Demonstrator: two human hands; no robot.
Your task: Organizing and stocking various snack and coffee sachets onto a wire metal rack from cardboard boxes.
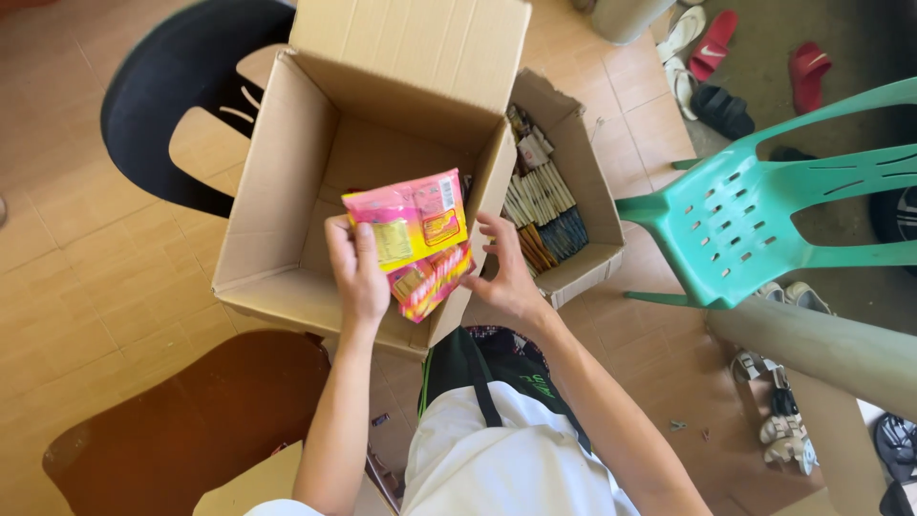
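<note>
Right above the open cardboard box [287,182], both hands hold glossy, crinkled snack packets [415,239], pink and yellow, flat and roughly rectangular, fanned slightly so a lower one juts toward the box's near corner. The left hand [358,272] is closed around the packets' left edge, thumb on top and fingers curled behind. The right hand [506,272] is half open, its fingers spread and touching the packets' right side near the box wall. Inside, the box shows bare, matte brown board, its flaps standing up at the far side and leaving the mouth wide and unobstructed. Just beside it on the right sits a smaller carton [573,191] packed with upright sachets in rows. A black plastic chair [181,96] stands behind the box, a green slotted chair [764,210] well to the right, and a dark brown seat [191,420] near the person's left arm. Sandals [735,67] lie scattered on the tiled floor [86,248].
</note>
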